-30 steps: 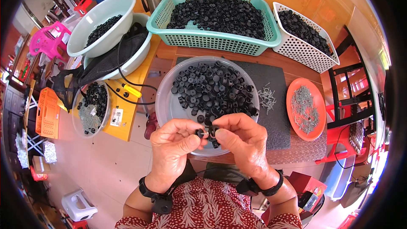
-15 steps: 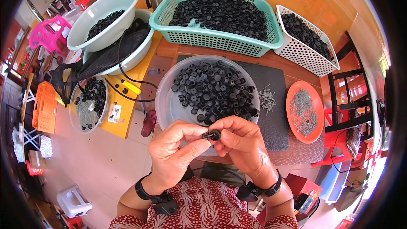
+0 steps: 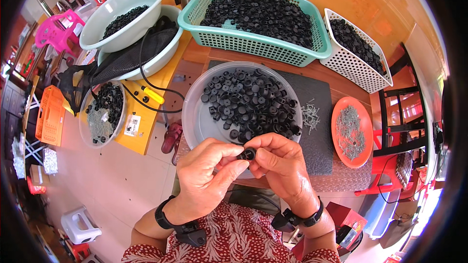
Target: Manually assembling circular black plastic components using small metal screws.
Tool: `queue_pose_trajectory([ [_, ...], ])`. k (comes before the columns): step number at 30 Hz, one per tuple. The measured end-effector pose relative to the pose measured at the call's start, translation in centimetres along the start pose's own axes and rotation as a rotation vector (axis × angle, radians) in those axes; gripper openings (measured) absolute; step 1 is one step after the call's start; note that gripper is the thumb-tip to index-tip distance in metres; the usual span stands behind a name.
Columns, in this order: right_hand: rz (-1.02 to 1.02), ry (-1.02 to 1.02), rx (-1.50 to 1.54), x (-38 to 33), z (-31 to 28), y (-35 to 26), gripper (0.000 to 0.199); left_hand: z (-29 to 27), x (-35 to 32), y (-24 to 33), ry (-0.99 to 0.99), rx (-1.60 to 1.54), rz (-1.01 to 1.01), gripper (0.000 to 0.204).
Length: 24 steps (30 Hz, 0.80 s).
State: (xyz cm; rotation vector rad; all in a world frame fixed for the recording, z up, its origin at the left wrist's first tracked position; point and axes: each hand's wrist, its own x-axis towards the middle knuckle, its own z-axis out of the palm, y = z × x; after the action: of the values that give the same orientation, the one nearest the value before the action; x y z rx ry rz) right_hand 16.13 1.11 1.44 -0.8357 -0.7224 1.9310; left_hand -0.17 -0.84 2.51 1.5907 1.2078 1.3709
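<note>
Just over the near edge of a clear round tub (image 3: pixel 192 117), a small round black plastic part (image 3: pixel 249 154) is held between my two hands. My right hand (image 3: pixel 282 168) pinches it with thumb and forefinger. My left hand (image 3: pixel 202 173) closes on its left end, and those fingertips hide part of it. The tub holds a heap of loose black plastic caps (image 3: pixel 248 100). To the right of the tub lies a small pile of screws (image 3: pixel 310 115) on a dark mat (image 3: pixel 317 143). An orange plate (image 3: pixel 366 117) beside it carries more screws.
A green basket (image 3: pixel 253 51) and a white basket (image 3: pixel 353 75), both full of black parts, stand behind the tub. At left are stacked pale basins (image 3: pixel 97 41), a smaller clear tub (image 3: pixel 87 134), a yellow-handled tool (image 3: pixel 154 95) and a black cable (image 3: pixel 140 63).
The ends of the black part have come closer together between my fingers; the ridged stem visible before is now mostly covered. My left hand has moved slightly right. The whole view has shifted a little.
</note>
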Motion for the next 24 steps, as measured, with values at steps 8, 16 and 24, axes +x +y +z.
queue_pose_trajectory([
  [8, -0.011, 0.015, -0.011, 0.0, 0.0, 0.2, 0.018, 0.1, 0.1, 0.1, 0.003, 0.093, 0.038, 0.018],
  [16, -0.134, 0.076, -0.149, 0.0, -0.3, 1.0, 0.014, -0.4, 0.2, 0.2, -0.068, 0.073, -0.073, 0.019],
  [24, -0.230, 0.117, -0.308, -0.4, -0.1, 1.2, 0.013, -0.7, 0.5, -1.0, -0.152, -0.110, -0.147, 0.024],
])
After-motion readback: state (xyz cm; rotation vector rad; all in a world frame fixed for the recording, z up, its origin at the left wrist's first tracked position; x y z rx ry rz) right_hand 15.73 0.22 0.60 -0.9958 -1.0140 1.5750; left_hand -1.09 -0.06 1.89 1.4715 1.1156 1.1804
